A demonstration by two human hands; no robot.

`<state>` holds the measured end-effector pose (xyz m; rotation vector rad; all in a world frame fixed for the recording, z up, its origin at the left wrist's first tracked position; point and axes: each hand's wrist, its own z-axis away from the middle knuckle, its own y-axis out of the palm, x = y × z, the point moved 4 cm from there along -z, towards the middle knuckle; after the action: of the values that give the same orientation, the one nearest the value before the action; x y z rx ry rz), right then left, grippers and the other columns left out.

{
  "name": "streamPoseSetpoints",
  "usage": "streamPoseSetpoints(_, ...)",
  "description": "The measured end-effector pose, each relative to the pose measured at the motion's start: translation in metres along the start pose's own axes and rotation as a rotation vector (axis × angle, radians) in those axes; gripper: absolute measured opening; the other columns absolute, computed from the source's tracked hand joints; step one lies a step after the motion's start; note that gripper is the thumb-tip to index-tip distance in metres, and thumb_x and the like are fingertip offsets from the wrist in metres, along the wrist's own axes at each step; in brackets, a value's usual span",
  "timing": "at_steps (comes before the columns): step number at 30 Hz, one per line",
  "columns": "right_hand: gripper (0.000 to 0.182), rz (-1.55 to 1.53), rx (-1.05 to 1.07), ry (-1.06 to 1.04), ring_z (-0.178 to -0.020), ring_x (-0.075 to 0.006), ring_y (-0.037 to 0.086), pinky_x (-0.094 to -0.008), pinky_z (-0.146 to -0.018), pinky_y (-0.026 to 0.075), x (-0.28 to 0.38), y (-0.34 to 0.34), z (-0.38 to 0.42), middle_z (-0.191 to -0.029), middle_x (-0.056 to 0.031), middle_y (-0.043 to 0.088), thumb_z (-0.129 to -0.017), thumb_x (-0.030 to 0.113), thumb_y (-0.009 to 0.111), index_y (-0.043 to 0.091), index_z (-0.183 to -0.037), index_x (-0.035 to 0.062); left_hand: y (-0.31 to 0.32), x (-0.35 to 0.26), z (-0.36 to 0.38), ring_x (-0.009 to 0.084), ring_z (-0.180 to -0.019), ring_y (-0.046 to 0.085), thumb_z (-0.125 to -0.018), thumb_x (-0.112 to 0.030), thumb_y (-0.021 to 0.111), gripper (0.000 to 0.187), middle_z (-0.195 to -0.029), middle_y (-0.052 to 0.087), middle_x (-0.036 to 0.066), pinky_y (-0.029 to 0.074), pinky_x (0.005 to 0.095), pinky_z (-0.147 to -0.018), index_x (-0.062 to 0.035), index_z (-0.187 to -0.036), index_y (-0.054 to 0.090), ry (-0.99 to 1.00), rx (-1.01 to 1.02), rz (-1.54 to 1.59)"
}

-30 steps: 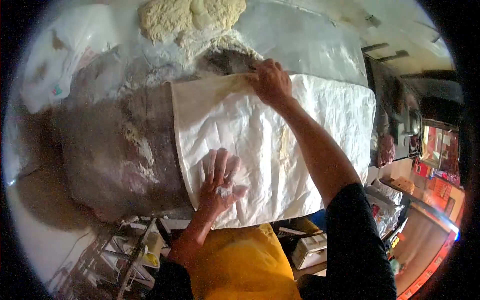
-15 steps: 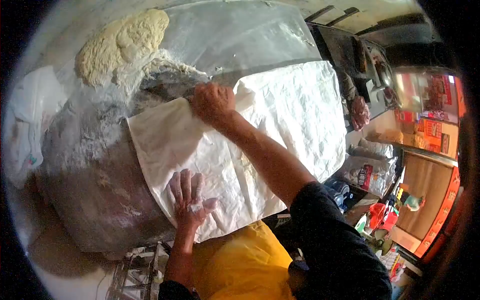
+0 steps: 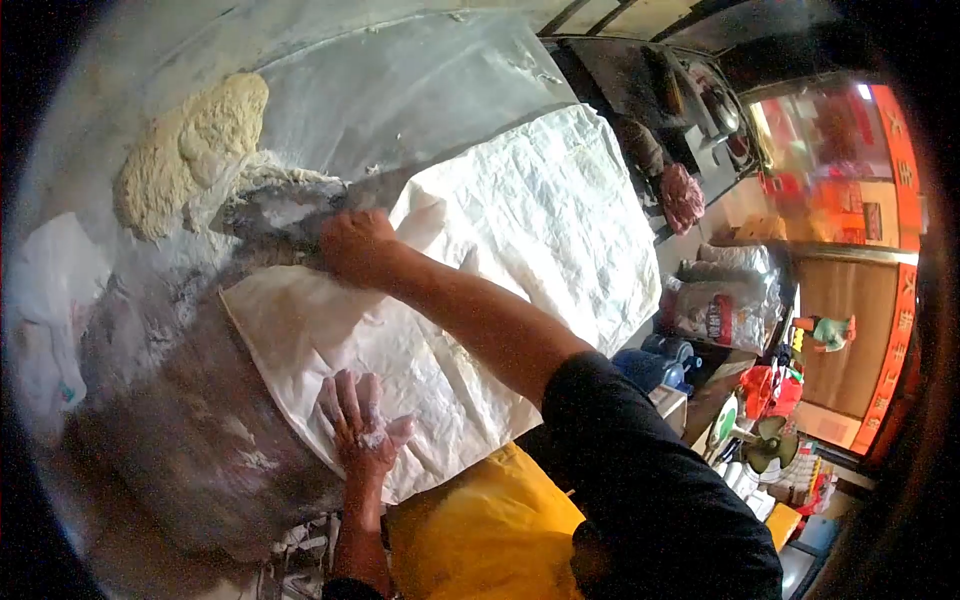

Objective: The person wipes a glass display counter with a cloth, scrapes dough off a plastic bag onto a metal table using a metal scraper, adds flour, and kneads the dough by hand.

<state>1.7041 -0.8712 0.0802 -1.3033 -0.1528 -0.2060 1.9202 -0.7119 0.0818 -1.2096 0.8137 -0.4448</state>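
Note:
A large white cloth or sheet (image 3: 540,200) with creases lies on the floury metal table (image 3: 160,420). My left hand (image 3: 362,425), dusted with flour, rests flat on its near left part with the fingers spread. My right hand (image 3: 357,247) is closed at the sheet's far edge, beside a dark floury patch; its fingers are curled and what they grip is hidden. Beyond that hand a lump of pale, sticky dough (image 3: 195,155) sits on the table, with scraps trailing toward the hand.
A white plastic bag (image 3: 55,300) lies at the table's left. To the right are a dark stove area (image 3: 640,90), a pinkish cloth (image 3: 682,198), a filled clear bag (image 3: 725,310), a blue water bottle (image 3: 650,368) and a green fan (image 3: 770,445).
The view has turned, so the table and dough appear shifted left. My right hand remains closed near the sheet's far edge, and my left hand still lies spread on the sheet.

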Motion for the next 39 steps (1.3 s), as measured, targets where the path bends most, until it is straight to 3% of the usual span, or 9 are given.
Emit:
streamPoseSetpoints(3, 0.024, 0.028, -0.251, 0.103, -0.093, -0.0264, 0.065, -0.0449, -0.071, 0.049, -0.013, -0.009, -0.015, -0.096, -0.0122, 0.066, -0.086, 0.021, 0.054, 0.06, -0.103, 0.005, -0.005, -0.002, -0.002, 0.0451, -0.139, 0.023, -0.083, -0.061, 0.057, 0.079, -0.15, 0.03, 0.02, 0.021, 0.0622, -0.11, -0.0071, -0.139, 0.042, 0.008, -0.037, -0.009)
streamPoseSetpoints(6, 0.021, 0.024, -0.225, 0.017, -0.088, -0.0288, 0.065, -0.045, -0.07, 0.049, -0.014, -0.051, -0.015, -0.092, -0.0134, 0.065, -0.086, 0.021, 0.054, 0.059, -0.097, 0.004, -0.002, -0.007, -0.004, 0.0445, -0.139, 0.023, -0.083, -0.061, 0.056, 0.078, -0.149, 0.031, 0.019, 0.022, 0.0614, -0.11, -0.0076, -0.139, 0.043, 0.003, -0.04, -0.033)
streamPoseSetpoints(10, 0.018, -0.579, -0.34, 0.085, -0.085, -0.0361, 0.065, -0.0517, -0.068, 0.048, -0.008, -0.09, 0.015, -0.088, -0.0194, 0.063, -0.084, 0.021, 0.058, 0.059, -0.091, 0.0053, -0.005, -0.01, 0.004, 0.0412, -0.14, 0.024, -0.084, -0.064, 0.054, 0.079, -0.151, 0.03, 0.018, 0.023, 0.0592, -0.11, -0.0092, -0.139, 0.042, -0.006, -0.007, -0.125)
streamPoseSetpoints(11, 0.017, -0.706, -0.452, -0.009, -0.083, -0.0397, 0.063, -0.0526, -0.069, 0.048, -0.004, -0.102, 0.024, -0.086, -0.0221, 0.062, -0.083, 0.019, 0.058, 0.058, -0.091, 0.0041, -0.005, -0.013, 0.004, 0.0413, -0.141, 0.02, -0.075, -0.054, 0.068, 0.084, -0.151, 0.027, 0.019, 0.017, 0.0601, -0.113, -0.0092, -0.141, 0.04, -0.022, 0.001, -0.091)
streamPoseSetpoints(18, 0.019, -0.861, -0.922, -0.266, -0.077, -0.0463, 0.054, -0.0516, -0.068, 0.042, 0.009, -0.194, 0.109, -0.079, -0.0238, 0.053, -0.075, 0.009, 0.06, 0.05, -0.088, -0.0002, 0.001, -0.013, 0.013, 0.0393, -0.142, 0.019, -0.077, -0.045, 0.068, 0.082, -0.155, 0.022, 0.018, 0.018, 0.0538, -0.114, -0.0065, -0.143, 0.037, 0.017, 0.006, -0.114)
streamPoseSetpoints(26, 0.024, -0.799, -0.473, 0.297, -0.067, -0.0423, 0.06, -0.0522, -0.061, 0.046, -0.018, -0.082, 0.246, -0.067, -0.0246, 0.058, -0.087, 0.022, 0.058, 0.06, -0.079, -0.0004, -0.007, -0.014, 0.016, 0.0368, -0.144, 0.017, -0.078, -0.025, 0.071, 0.079, -0.155, 0.022, 0.016, 0.02, 0.0529, -0.114, -0.008, -0.145, 0.034, 0.005, 0.008, 0.131)
streamPoseSetpoints(28, 0.024, -0.798, -0.484, 0.367, -0.067, -0.0416, 0.059, -0.0505, -0.06, 0.045, -0.019, -0.063, 0.28, -0.069, -0.0212, 0.059, -0.087, 0.023, 0.06, 0.057, -0.08, 0.0003, -0.009, -0.018, 0.016, 0.0376, -0.143, 0.019, -0.078, -0.015, 0.069, 0.075, -0.155, 0.022, 0.016, 0.023, 0.053, -0.114, -0.0071, -0.145, 0.035, -0.075, 0.073, -0.172)
streamPoseSetpoints(33, 0.022, -0.64, -0.744, 0.288, -0.068, -0.043, 0.059, -0.0496, -0.06, 0.046, -0.01, -0.093, 0.332, -0.076, -0.0195, 0.058, -0.085, 0.019, 0.064, 0.05, -0.087, 0.0028, -0.002, -0.049, 0.032, 0.042, -0.141, 0.023, -0.082, -0.018, 0.066, 0.068, -0.152, 0.028, 0.017, 0.022, 0.0578, -0.112, -0.0053, -0.143, 0.039, 0.325, -0.122, -0.082)
streamPoseSetpoints(39, 0.027, -0.736, -0.617, 0.315, -0.067, -0.0387, 0.063, -0.0474, -0.055, 0.048, -0.002, -0.043, 0.337, -0.079, -0.0196, 0.063, -0.088, 0.016, 0.061, 0.053, -0.112, 0.0073, 0.021, -0.104, 0.048, 0.0369, -0.141, 0.024, -0.088, -0.044, 0.055, 0.069, -0.151, 0.031, 0.014, 0.017, 0.0567, -0.113, -0.0077, -0.144, 0.036, 0.482, 0.196, -0.167)
